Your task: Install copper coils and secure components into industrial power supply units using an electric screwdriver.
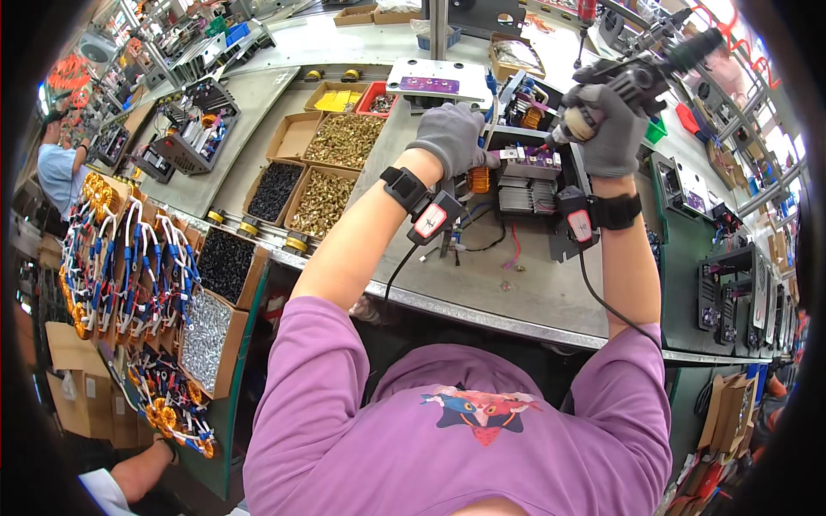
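An electronic assembly (527, 176) with grey heat sinks, an orange coil and coloured wires sits on the grey workbench (482, 284). My left hand (449, 136), in a grey glove, rests on the assembly's left side with fingers pressed on a small part. A black electric screwdriver (641, 73) hangs from above, and my right hand (609, 129), also gloved, grips it over the assembly's right side. Its tip is hidden behind the hand. Both wrists carry black bands with small devices.
Cardboard boxes of brass and black screws (331, 159) stand left of the assembly. Wire harnesses with orange coils (129, 258) hang at the far left. Black units (727, 292) line the right bench. Another person (56, 168) works at the far left; an arm (138, 469) shows below.
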`<action>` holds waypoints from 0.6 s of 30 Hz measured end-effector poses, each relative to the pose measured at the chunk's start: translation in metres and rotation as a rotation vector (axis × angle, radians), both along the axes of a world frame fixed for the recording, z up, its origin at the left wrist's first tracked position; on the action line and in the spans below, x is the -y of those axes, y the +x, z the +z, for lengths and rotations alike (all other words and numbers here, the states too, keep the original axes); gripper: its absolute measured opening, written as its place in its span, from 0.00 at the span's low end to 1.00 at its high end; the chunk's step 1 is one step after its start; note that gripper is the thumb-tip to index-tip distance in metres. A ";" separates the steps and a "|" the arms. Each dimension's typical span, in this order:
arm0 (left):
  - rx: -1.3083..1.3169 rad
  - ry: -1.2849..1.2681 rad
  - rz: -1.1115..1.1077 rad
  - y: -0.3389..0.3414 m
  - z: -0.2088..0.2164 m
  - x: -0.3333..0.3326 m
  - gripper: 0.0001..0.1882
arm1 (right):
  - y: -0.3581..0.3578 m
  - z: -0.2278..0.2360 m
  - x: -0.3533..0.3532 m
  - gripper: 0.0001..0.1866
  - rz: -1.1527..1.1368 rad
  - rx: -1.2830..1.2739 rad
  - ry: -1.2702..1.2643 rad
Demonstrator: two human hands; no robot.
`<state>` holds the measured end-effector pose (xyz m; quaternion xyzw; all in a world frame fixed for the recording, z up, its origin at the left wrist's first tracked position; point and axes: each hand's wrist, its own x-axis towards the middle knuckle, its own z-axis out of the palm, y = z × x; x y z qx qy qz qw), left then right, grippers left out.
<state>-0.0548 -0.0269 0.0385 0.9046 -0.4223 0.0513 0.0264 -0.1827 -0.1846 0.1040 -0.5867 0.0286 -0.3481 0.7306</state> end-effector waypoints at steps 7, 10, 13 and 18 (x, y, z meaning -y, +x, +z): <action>0.430 -0.194 -0.203 -0.045 -0.002 -0.012 0.24 | -0.039 -0.024 0.006 0.14 0.106 0.047 -0.021; 0.021 -0.386 -0.399 -0.118 -0.031 -0.013 0.15 | -0.065 -0.029 0.016 0.17 -0.025 0.161 -0.049; -0.434 -0.086 -0.197 -0.158 -0.073 0.008 0.14 | -0.084 -0.027 0.021 0.20 0.035 0.329 -0.007; -0.398 -0.051 -0.140 -0.154 -0.132 0.026 0.15 | -0.112 -0.026 0.014 0.21 -0.022 0.408 0.023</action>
